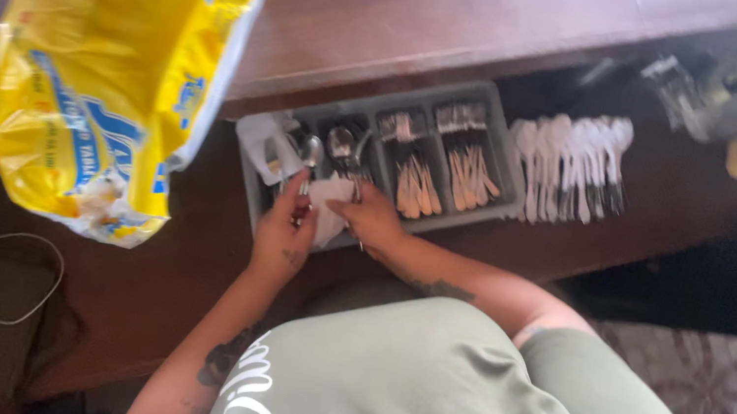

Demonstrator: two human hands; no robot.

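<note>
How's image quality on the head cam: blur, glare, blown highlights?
Head view: overall soft with motion blur; the yellow bag is smeared and blown out along its sunlit top. Glare washes the brown tabletop. Cutlery tray stays legible, but the left hand and right hand are soft, and the white cloth lacks detail.

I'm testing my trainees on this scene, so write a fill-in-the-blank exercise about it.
1. Both hands work over a grey cutlery ____ with several compartments.
2. The left hand and right hand hold a ____ cloth.
3. The bag at upper left is mainly ____.
4. A row of white ____ lies right of the tray.

Missing words: tray; white; yellow; spoons
</note>
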